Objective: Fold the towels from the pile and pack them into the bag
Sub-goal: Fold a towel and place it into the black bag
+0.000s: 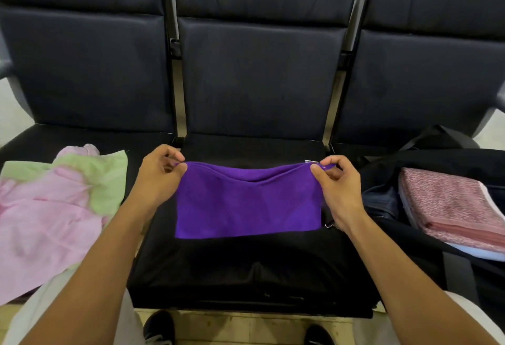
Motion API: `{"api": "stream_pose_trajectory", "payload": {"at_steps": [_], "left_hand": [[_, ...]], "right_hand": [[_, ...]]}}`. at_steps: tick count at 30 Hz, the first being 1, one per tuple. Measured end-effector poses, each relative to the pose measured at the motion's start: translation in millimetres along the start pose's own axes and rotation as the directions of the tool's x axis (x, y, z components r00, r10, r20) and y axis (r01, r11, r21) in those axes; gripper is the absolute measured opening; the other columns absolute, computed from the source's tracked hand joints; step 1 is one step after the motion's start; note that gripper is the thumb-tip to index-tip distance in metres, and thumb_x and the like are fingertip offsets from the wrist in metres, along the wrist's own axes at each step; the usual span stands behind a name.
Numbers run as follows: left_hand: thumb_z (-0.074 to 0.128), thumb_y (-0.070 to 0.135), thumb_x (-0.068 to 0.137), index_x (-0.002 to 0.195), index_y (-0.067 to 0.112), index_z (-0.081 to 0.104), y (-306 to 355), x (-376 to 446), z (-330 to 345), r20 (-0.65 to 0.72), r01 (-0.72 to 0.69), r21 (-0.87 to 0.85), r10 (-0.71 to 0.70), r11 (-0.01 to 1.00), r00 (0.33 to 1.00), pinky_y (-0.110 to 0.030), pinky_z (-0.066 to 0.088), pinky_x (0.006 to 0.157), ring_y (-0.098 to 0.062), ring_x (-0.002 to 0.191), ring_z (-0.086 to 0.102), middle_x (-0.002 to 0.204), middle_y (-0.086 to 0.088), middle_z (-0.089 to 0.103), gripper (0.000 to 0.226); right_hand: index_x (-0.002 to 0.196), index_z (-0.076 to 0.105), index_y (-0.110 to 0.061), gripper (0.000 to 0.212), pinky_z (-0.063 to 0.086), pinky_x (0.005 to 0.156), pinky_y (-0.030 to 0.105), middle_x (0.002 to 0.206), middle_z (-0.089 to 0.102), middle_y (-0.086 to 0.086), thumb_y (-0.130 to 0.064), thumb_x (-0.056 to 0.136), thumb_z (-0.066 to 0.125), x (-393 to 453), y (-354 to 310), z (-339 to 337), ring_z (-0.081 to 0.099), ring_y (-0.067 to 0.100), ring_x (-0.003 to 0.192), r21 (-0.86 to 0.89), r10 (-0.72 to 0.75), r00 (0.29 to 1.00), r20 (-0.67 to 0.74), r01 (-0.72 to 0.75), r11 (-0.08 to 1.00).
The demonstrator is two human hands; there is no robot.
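Observation:
A purple towel (247, 205) lies folded in half on the middle black seat (246, 268), its doubled far edge lifted. My left hand (158, 175) pinches the far left corner and my right hand (337, 183) pinches the far right corner, where a small white tag shows. On the left seat lies the pile: a pink towel (46, 216) over a light green towel (109, 178), both unfolded. On the right seat stands an open dark bag (388, 197) holding a folded pink patterned towel (453, 202) on top of a pale blue one (481, 253).
Three joined dark padded seats with backrests (259, 77) fill the view, with metal posts between them. The bag's strap (437, 137) loops up at the right. My shoes (159, 328) stand on the pale floor below the seat's front edge.

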State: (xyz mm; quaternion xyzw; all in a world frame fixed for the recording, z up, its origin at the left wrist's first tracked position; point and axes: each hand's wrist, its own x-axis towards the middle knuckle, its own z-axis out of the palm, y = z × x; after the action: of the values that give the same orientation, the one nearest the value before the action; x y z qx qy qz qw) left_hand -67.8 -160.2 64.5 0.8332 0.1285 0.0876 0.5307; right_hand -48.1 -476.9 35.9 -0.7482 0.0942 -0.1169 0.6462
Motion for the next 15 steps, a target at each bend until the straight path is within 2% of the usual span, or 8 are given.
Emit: {"api": "stream_pose_trajectory", "payload": {"at_steps": [3,5,9,12,15], "left_hand": [[0.061,0.007,0.093,0.096,0.018,0.058,-3,10,-2,-0.016,-0.003,0.044,0.004,0.999,1.000,-0.047,0.055,0.076,-0.032,0.092,0.064,0.099,-0.011,0.063,0.012],[0.061,0.007,0.093,0.094,0.020,0.058,-4,17,-2,-0.018,-0.006,0.050,0.007,0.999,1.000,-0.048,0.054,0.074,-0.032,0.092,0.064,0.099,-0.012,0.063,0.012],[0.061,0.009,0.093,0.097,0.018,0.058,-3,30,4,-0.031,-0.010,0.084,0.013,0.996,0.999,-0.041,0.054,0.074,-0.028,0.093,0.064,0.101,-0.010,0.063,0.011],[0.061,0.009,0.093,0.098,0.018,0.059,-1,36,9,-0.030,-0.016,0.116,0.020,0.993,0.999,-0.044,0.055,0.081,-0.026,0.094,0.063,0.099,-0.009,0.063,0.010],[0.061,0.010,0.093,0.100,0.018,0.059,1,37,11,-0.027,-0.022,0.135,0.026,0.991,0.999,-0.048,0.056,0.085,-0.025,0.094,0.064,0.098,-0.007,0.063,0.010]], "right_hand": [[0.101,0.063,-0.023,0.015,0.060,0.074,0.033,0.101,0.068,0.001,-0.010,0.093,0.065,6,3,-3,0.068,0.015,0.093,-0.146,-0.047,0.996,0.079,0.058,0.988],[0.097,0.059,-0.020,0.015,0.056,0.068,0.023,0.103,0.066,0.001,-0.006,0.093,0.064,10,5,-3,0.066,0.014,0.093,-0.185,-0.095,0.990,0.101,0.113,0.976],[0.085,0.056,-0.014,0.014,0.051,0.070,0.023,0.096,0.064,0.004,-0.005,0.096,0.060,19,9,-6,0.062,0.013,0.090,-0.166,-0.128,0.986,0.109,0.145,0.975],[0.093,0.070,-0.021,0.017,0.053,0.070,0.014,0.098,0.067,-0.006,-0.009,0.097,0.059,23,11,-3,0.062,0.005,0.092,-0.170,-0.111,0.987,0.112,0.129,0.977],[0.109,0.074,-0.021,0.022,0.053,0.078,0.010,0.106,0.068,-0.014,-0.010,0.098,0.058,24,14,-1,0.063,-0.001,0.099,-0.164,-0.101,0.989,0.103,0.117,0.979]]}}
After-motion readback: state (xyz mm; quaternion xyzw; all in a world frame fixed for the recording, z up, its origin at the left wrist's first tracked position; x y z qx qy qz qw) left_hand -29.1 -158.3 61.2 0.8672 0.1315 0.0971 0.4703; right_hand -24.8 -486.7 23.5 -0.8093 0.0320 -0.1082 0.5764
